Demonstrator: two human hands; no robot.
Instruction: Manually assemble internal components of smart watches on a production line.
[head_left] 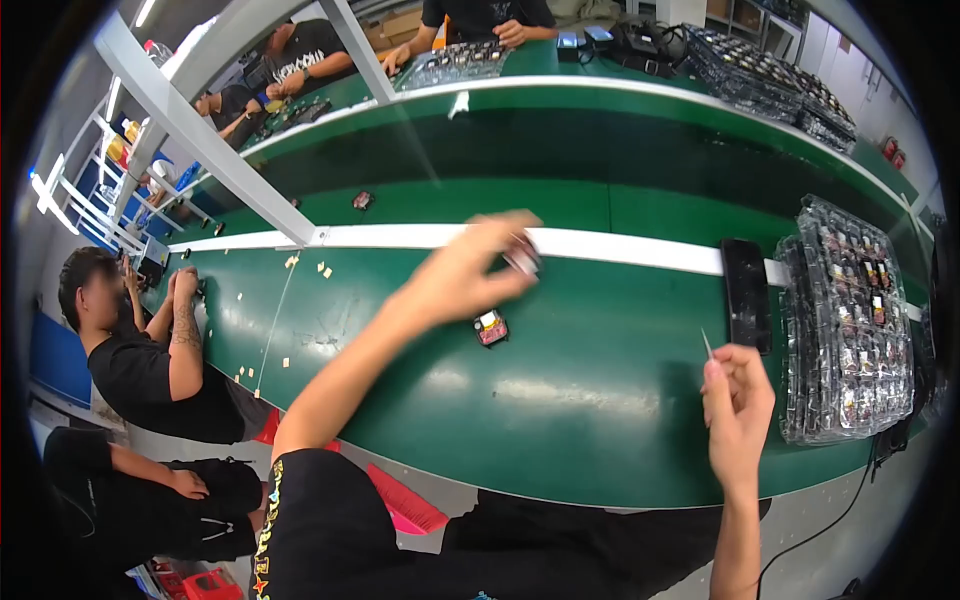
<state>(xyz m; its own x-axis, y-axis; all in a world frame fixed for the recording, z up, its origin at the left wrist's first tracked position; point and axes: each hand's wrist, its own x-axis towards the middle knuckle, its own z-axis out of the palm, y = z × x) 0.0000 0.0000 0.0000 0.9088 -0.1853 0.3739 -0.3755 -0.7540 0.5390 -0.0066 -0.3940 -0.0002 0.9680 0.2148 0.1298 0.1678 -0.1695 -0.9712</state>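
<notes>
My left hand (pixel 465 270) is stretched out over the middle of the green bench and blurred by motion. Between its thumb and fingers is a small dark-red module (pixel 522 256) with a pale patch. A similar small module (pixel 491 328), black and red with a white and yellow top, lies on the bench just below that hand. At the right, my right hand (pixel 740 405) is closed in a pinch round a thin pointed tool (pixel 706 344), its tip pointing up and away. Whether the tool has one prong or two cannot be made out.
Stacked clear plastic trays (pixel 845 330) full of small modules stand at the right, beside a black oblong case (pixel 746 295). A white rail (pixel 620 248) crosses the bench. Another module (pixel 362 201) lies beyond it. A co-worker (pixel 150 350) sits at the left; others work across.
</notes>
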